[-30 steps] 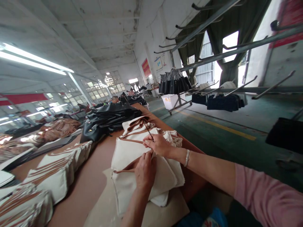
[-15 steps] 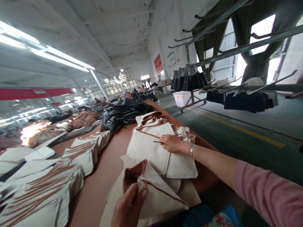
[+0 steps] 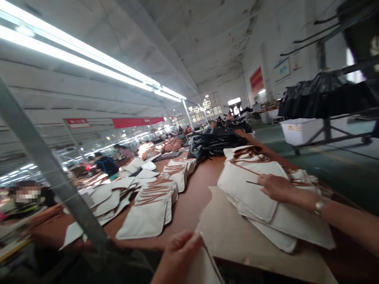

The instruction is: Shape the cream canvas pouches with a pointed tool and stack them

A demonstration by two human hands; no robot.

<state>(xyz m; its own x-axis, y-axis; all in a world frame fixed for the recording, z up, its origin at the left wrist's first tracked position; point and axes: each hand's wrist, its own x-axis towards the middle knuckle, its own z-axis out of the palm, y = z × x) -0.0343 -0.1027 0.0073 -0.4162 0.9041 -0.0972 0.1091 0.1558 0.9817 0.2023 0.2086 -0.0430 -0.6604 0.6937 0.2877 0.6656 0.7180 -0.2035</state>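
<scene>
My left hand [image 3: 179, 254] is low in the picture, its fingers closed on the edge of a white fabric bag panel [image 3: 204, 266] with a dark edge. Much of that panel lies below the frame. Farther right, my right hand [image 3: 275, 189] is closed on a thin dark pointed tool [image 3: 253, 183], whose far end the fingers hide. It hovers over or rests on a pile of white bag pieces [image 3: 247, 199] with brown trim; I cannot tell if it touches them. Beneath the pile lies a beige sheet [image 3: 225, 232].
Rows of white pieces with brown trim [image 3: 148, 217] lie on the brown table [image 3: 195, 193]. Black bags [image 3: 219, 140] are heaped at its far end. A grey metal post [image 3: 53, 165] stands at left. On the right are a white bin [image 3: 299, 132] and a rack of dark bags.
The view has swung left. My left hand has drawn the white panel toward the lower edge, away from the pile. My right hand keeps the tool above the pile.
</scene>
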